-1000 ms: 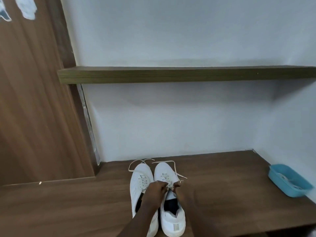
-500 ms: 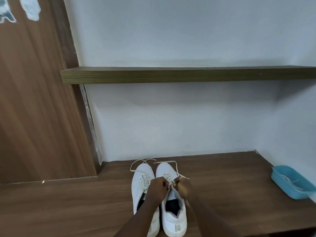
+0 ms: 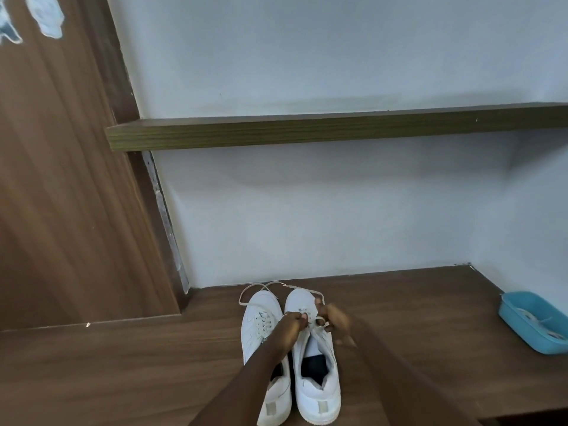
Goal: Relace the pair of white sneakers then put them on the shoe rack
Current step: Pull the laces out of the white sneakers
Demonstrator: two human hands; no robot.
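– At the near edge of the surface, what are the hands doing?

– Both are over the white sneaker on the person's right, about at its upper eyelets. The left hand and the right hand each have their fingers curled in, and each seems to pinch a piece of that shoe's lace. They are close together, almost touching.

– And the other sneaker?

– The one on the left stands touching the first, toes to the wall. Its lace looks threaded through the lower eyelets, with a loose loop lying past the toes.

– So which step is this?

– I'd judge it as lacing the right-hand shoe, near the top, either drawing the lace snug or starting a knot. I can't tell which.

– What does the next move call for?

– Probably an even pull on both ends, keeping the pinch firm so the lace doesn't slip back through an eyelet. The left shoe's loose ends look unfinished too.

– Anything farther off?

– A blue tray sits well apart at the right, near the wall. Higher on the wall runs a wooden shelf. It may be the rack, but that is a guess.
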